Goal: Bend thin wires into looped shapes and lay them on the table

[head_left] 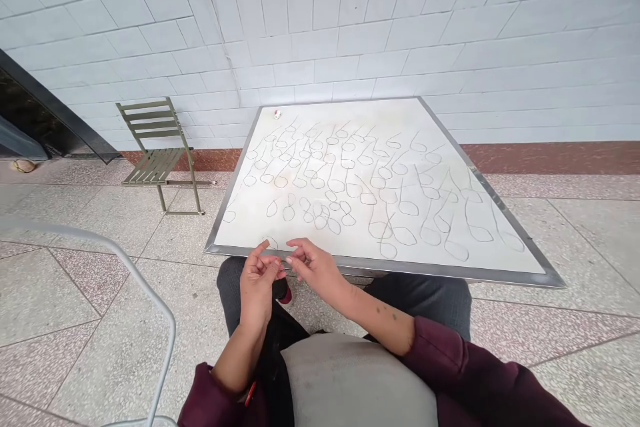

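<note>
Both hands meet over the near edge of a white table [320, 240] with a grey metal rim. My left hand [260, 280] has thumb and fingers pinched together; whatever it holds is too small to make out. Just to its right, my right hand [317, 270] has its thumb and index finger close together, with any held item also too small to tell. Several thin wire-like loops with tails [347, 220] lie spread over the white top. One thin loop [271, 241] lies near the rim, right beyond my left fingertips.
A small slatted folding chair [155, 163] stands left of the table by the tiled wall [320, 47]. A curved grey metal tube [170, 330] rises at the near left. A small red and white item [278, 114] sits at the table's far left corner.
</note>
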